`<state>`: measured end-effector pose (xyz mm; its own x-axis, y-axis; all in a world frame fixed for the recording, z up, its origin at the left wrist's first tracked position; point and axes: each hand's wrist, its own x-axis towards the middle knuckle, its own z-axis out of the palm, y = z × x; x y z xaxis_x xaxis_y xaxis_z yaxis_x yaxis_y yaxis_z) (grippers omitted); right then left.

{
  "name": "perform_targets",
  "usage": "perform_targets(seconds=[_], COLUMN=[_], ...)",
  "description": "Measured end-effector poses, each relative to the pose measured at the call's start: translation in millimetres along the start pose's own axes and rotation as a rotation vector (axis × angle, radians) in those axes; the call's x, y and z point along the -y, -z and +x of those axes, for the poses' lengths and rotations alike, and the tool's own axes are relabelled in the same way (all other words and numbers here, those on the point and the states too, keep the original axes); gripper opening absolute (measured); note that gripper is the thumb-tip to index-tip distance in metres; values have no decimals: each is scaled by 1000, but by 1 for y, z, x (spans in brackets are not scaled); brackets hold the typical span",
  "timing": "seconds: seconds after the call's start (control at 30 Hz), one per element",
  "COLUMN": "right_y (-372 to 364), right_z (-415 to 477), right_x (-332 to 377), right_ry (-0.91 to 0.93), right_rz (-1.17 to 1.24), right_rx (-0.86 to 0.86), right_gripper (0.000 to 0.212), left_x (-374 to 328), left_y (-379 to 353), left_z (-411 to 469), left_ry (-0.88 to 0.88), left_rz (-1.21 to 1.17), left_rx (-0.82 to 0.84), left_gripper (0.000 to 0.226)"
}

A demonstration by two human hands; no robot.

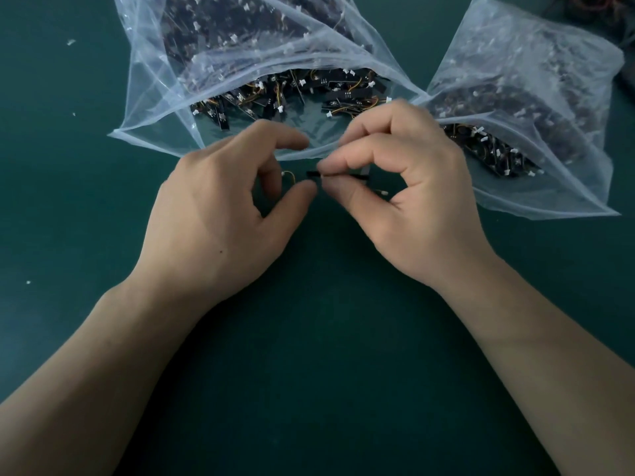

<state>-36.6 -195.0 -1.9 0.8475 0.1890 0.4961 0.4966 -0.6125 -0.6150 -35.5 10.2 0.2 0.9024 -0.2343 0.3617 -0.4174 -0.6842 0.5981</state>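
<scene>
Green mat (326,355), open middle bag (154,108) and right bag (556,108) just beyond; right hand (422,204) pinches a black circuit strip (312,173); left hand (213,214) curled, grip unclear.

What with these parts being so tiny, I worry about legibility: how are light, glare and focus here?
Head view: dim, even light with soft shadow beneath the forearms on the green table; head view: pale sheen on the middle bag and right bag veils their parts; head view: the black strip pinched by the right hand looks soft.
</scene>
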Motion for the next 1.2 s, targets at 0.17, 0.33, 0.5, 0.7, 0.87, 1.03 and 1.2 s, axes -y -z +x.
perform_targets(seconds=[0.17, 0.33, 0.5, 0.7, 0.87, 1.03, 1.2], right_y=[3, 6, 5, -5, -4, -3, -5], right_z=[-1, -3, -2, -2, -1, 1, -1], right_x=[2, 1, 1, 7, 3, 1, 0], right_ry=[53, 28, 39, -79, -103, -80, -61], right_rz=[99, 176, 144, -41, -52, -74, -171], right_rx=[72, 110, 24, -12, -56, -76, -21], right_gripper=[6, 6, 6, 22, 9, 12, 13], left_x=[-2, -3, -2, -2, 0, 1, 5], left_y=[0, -1, 0, 2, 0, -1, -1], left_z=[1, 0, 0, -1, -1, 2, 1], left_ry=[-111, -78, -91, -209, -221, -284, -173], left_rz=[-15, 7, 51, 98, 82, 57, 121], left_rx=[-47, -69, -122, -209, -185, -99, 85], left_gripper=[3, 9, 13, 21, 22, 13, 44])
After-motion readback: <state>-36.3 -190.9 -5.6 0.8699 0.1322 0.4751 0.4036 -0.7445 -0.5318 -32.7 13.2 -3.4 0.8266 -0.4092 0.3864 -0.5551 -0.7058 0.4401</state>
